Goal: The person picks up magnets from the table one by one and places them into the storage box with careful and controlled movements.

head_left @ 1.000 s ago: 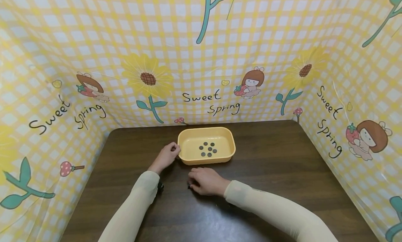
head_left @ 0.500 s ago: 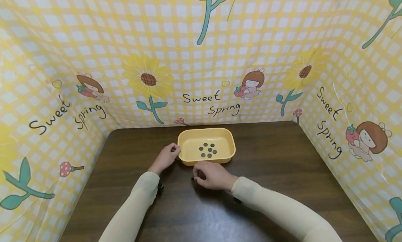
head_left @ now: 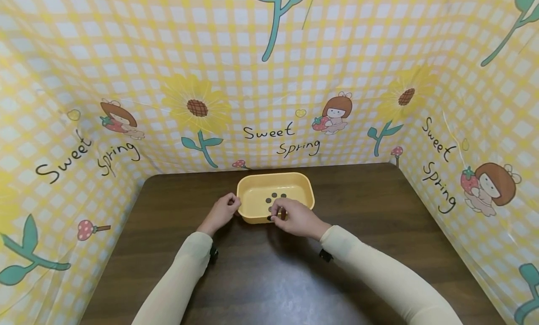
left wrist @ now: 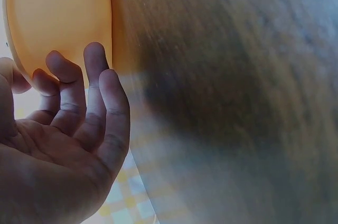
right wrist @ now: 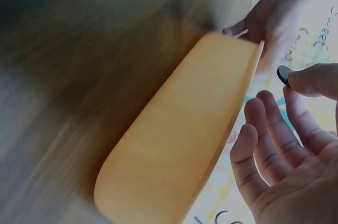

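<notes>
A yellow rectangular plastic tray (head_left: 251, 219) sits near the table's back edge. At its left end, my left hand (head_left: 220, 213) grips the rim between thumb and forefinger, while the other fingers curve loosely beside the wall in the left wrist view. My right hand (head_left: 301, 218) is raised over the tray's front rim. Between its thumb and forefinger it pinches a small dark round disc (right wrist: 284, 75), the remaining fingers loosely bent. Several similar dark discs (head_left: 274, 195) lie flat on the tray's floor, some hidden behind the right hand.
The dark wood-grain table (head_left: 261, 278) extends in front of the tray and to both sides. A yellow checked cloth (head_left: 269, 91) with printed flowers and figures surrounds it at the back and sides. Dark wrist cameras (head_left: 325, 255) show under both sleeves.
My right hand has risen from the table and moved forward and right, over the tray's front rim, with the disc pinched. My left hand stays at the tray's left end.
</notes>
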A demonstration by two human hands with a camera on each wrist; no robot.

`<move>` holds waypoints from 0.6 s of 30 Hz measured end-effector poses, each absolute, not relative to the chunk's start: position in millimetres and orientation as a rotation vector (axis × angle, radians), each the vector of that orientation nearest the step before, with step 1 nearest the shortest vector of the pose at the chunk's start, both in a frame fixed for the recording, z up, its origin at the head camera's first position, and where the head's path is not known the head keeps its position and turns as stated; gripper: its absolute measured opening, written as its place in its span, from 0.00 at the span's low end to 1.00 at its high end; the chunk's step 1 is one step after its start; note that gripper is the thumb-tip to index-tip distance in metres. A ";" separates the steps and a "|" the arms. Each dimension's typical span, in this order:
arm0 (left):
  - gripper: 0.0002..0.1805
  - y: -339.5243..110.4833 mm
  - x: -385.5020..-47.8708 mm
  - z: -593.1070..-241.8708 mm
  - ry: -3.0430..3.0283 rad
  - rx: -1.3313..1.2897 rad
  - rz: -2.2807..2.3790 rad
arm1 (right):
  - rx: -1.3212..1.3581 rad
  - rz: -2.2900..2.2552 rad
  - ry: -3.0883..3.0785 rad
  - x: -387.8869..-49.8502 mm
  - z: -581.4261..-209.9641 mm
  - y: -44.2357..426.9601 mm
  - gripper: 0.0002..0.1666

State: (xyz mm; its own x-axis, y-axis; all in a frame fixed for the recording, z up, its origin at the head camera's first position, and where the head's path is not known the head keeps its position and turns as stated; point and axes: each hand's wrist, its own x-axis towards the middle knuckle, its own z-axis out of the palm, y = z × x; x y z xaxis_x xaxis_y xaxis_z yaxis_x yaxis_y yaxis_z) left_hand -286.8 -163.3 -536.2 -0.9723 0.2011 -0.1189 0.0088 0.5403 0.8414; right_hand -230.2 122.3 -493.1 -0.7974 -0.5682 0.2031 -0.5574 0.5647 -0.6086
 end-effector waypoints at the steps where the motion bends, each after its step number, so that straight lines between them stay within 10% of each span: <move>1: 0.13 -163.3 -286.5 -536.3 2.577 0.180 1.405 | -0.983 -1.085 2.763 -232.2 -493.5 124.2 0.07; 18: 0.14 -163.2 -285.8 -536.4 2.582 0.179 1.409 | -0.706 -1.152 2.765 -271.3 -488.6 149.4 0.07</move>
State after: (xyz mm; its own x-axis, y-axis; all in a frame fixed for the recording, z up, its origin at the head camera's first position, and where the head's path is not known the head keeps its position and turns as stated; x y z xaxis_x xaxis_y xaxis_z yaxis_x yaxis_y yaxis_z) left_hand -285.8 -163.2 -536.4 -0.9739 0.1976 -0.1119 0.0128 0.5399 0.8416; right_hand -271.3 149.4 -488.6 -0.8927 -0.4359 0.1142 -0.3880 0.6147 -0.6868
